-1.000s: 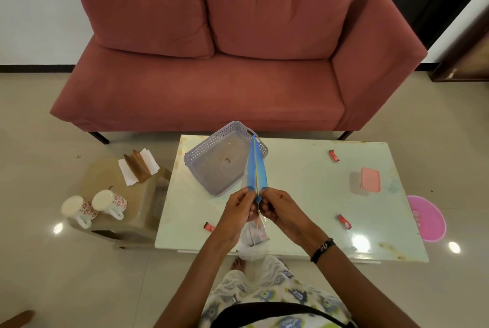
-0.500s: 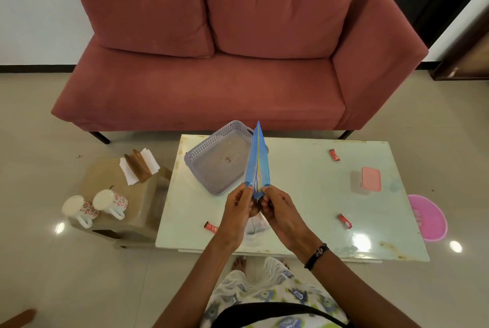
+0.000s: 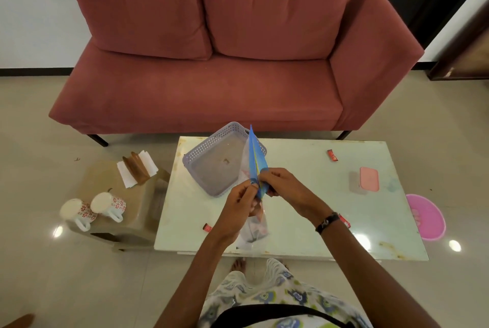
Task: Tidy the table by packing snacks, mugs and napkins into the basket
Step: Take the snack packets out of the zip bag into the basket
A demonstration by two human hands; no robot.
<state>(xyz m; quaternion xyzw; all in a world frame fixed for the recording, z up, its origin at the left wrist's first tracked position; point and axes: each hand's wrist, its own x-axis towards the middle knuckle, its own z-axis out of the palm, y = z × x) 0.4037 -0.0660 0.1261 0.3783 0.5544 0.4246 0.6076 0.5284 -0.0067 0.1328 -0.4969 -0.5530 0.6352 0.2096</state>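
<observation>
My left hand [image 3: 239,204] and right hand [image 3: 280,182] pinch a glossy blue packet [image 3: 256,161], edge-on, just beside the perforated lilac plastic basket [image 3: 211,161]. Its print is unreadable. A crinkly clear bag [image 3: 252,230] hangs below it.

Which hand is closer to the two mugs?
Left. The left hand is over the table's near-left part, nearer the mugs on the stool; the right hand is farther right.
</observation>
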